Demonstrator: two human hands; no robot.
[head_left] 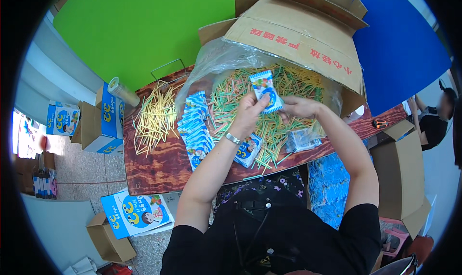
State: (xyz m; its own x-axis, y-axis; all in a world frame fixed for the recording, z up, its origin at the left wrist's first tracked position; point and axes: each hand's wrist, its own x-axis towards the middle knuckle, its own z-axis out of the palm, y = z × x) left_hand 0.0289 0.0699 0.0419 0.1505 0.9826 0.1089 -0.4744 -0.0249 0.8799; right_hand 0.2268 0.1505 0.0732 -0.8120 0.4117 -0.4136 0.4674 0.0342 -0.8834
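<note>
A blue and white printed packet [266,89] is pinched in my left hand [249,112], its thumb across the packet's front. My right hand [301,107] is closed beside the packet's lower end, fingers curled; what they hold is hidden. Under both hands spreads a heap of thin green, pink and yellow sticks [231,93], spilling from a clear plastic liner [211,56] in a tipped cardboard box [293,29]. Left of my left hand lies an overlapping row of similar packets [195,126]. Another packet [249,150] sits below my left wrist, and clear-sided packets [303,140] lie below my right hand.
Yellow sticks [156,114] are piled on the wooden table's [149,171] left side, near a clear jar [122,91]. Printed blue boxes [109,118] stand beyond the left edge. An open carton [399,174] stands right of the table. Another person [430,121] is at far right.
</note>
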